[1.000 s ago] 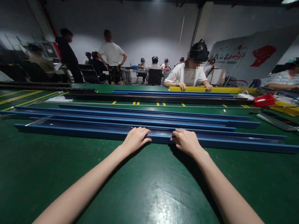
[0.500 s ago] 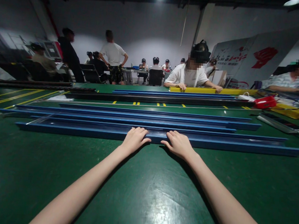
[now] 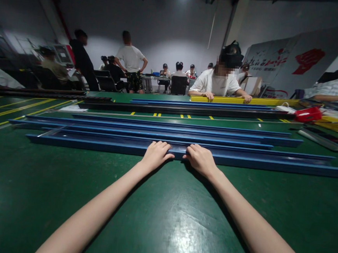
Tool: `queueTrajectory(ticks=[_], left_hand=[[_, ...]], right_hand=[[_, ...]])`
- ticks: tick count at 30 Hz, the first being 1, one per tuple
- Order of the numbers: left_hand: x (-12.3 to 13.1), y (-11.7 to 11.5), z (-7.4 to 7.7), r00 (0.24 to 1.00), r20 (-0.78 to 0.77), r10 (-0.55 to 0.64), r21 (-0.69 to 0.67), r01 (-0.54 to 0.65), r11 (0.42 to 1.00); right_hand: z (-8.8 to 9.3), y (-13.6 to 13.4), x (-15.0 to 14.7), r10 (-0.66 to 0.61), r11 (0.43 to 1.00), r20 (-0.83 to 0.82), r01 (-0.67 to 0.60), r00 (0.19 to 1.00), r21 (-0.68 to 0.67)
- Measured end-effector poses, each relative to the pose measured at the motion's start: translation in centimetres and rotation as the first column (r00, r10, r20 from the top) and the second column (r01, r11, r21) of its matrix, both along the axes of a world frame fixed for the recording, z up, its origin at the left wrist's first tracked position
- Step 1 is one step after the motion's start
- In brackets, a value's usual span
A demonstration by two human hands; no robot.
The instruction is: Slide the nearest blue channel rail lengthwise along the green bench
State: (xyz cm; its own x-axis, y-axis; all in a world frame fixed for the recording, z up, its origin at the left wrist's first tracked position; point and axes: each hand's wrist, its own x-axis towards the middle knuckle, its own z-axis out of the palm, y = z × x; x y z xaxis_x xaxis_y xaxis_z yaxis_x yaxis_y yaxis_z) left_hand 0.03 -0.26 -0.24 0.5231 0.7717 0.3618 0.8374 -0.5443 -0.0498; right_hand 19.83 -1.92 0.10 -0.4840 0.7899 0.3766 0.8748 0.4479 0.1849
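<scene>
A long blue U-shaped channel (image 3: 97, 146) lies across the green table in front of me, its open side facing up. My left hand (image 3: 156, 155) grips its near wall left of the middle, thumb on the front face and fingers over the top edge. A short gap to the right, my right hand (image 3: 200, 159) holds the same wall likewise, its fingers curled inside. Just behind lie several more blue channels (image 3: 215, 138), roughly parallel to this one. Some fingertips are hidden inside the channel.
Farther back lie a dark long profile (image 3: 173, 110) and a yellow profile (image 3: 276, 102), which a co-worker (image 3: 219, 83) holds with both hands. At right are a red object (image 3: 308, 114) and a phone-like device (image 3: 327, 138). The green table (image 3: 163, 204) extends towards me.
The whole scene has shifted slightly right in view, the near blue channel included. My right hand's fingers look a little more curled. Both hands stay on the channel.
</scene>
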Motion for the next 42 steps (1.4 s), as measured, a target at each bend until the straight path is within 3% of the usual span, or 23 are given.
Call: queueTrajectory(ticks=[13,27,42], left_hand=[[0.2,-0.2,0.3,1.000,-0.015,-0.016,0.005,0.016,1.000],[0.2,-0.2,0.1,0.998,-0.021,-0.064,-0.009,0.064,0.998],[0.2,-0.1,0.2,0.998,-0.057,-0.036,-0.032,0.034,0.999]], right_hand=[[1.5,-0.3,0.1,-0.045,0.993,0.080,0.054,0.996,-0.107],[2.4,-0.9,3.7,-0.206,0.963,0.098,0.220,0.974,-0.156],[1.8,-0.9,3.5,-0.139,0.971,0.104,0.156,0.985,-0.180]])
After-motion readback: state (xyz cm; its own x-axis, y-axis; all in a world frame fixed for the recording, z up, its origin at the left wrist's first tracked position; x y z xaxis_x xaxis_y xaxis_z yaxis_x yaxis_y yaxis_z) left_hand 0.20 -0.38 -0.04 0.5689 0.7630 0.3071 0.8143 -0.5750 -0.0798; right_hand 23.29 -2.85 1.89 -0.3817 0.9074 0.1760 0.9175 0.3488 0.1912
